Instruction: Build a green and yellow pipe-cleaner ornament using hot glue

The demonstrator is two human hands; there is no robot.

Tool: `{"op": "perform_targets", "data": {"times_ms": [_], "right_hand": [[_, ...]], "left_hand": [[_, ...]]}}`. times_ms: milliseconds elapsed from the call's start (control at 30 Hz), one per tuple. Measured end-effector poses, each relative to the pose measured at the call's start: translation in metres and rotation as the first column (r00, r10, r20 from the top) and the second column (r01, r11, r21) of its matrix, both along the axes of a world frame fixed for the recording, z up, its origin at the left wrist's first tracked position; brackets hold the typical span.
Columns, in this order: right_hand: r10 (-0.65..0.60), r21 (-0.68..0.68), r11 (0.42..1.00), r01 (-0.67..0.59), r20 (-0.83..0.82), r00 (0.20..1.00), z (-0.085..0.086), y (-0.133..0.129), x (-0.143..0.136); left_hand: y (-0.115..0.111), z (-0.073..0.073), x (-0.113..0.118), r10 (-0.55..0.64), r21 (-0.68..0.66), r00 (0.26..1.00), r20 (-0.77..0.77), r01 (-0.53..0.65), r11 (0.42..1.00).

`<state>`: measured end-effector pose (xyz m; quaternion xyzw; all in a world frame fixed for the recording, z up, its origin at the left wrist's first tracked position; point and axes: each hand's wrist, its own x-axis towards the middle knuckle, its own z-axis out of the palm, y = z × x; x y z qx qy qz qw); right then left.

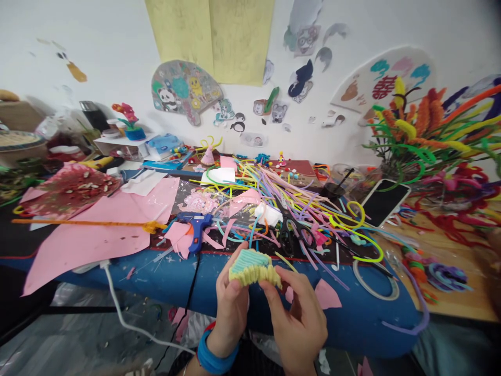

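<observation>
At six o'clock in view, over the blue table edge (156,277): one turquoise-and-yellow fuzzy piece (254,267), pinched at one end by left hand (230,296), at the other by right hand (298,309). Risk, as I judge it — uneven pressure could flatten the ridges; a slack pinch could drop it. Also listed, clocked from the piece: glue gun (198,230), ten, its cord (195,277) a possible snag; scissors (290,223), between one and two, and tangled pipe cleaners (274,183), one — both crowding the way forward.

Left grip (234,297) upright, right grip (297,310) leaning inward; both pinching, fingers (296,282) bent.
</observation>
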<state>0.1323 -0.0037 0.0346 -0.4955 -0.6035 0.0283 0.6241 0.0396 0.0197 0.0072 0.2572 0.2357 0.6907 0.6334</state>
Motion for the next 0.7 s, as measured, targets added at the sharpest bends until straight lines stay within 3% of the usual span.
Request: {"op": "perform_targets", "data": {"times_ms": [433, 700], "right_hand": [[-0.002, -0.037, 0.999, 0.002, 0.0, 1.0, 0.0018, 0.0005, -0.0001], [0.015, 0.035, 0.999, -0.017, 0.058, 0.998, 0.003, -0.0013, 0.0042]], "left_hand": [[-0.001, -0.0001, -0.0012, 0.006, 0.025, 0.998, -0.067, -0.004, 1.0], [-0.0055, -0.0002, -0.0009, 0.021, -0.002, 0.998, -0.053, -0.021, 1.0]]}}
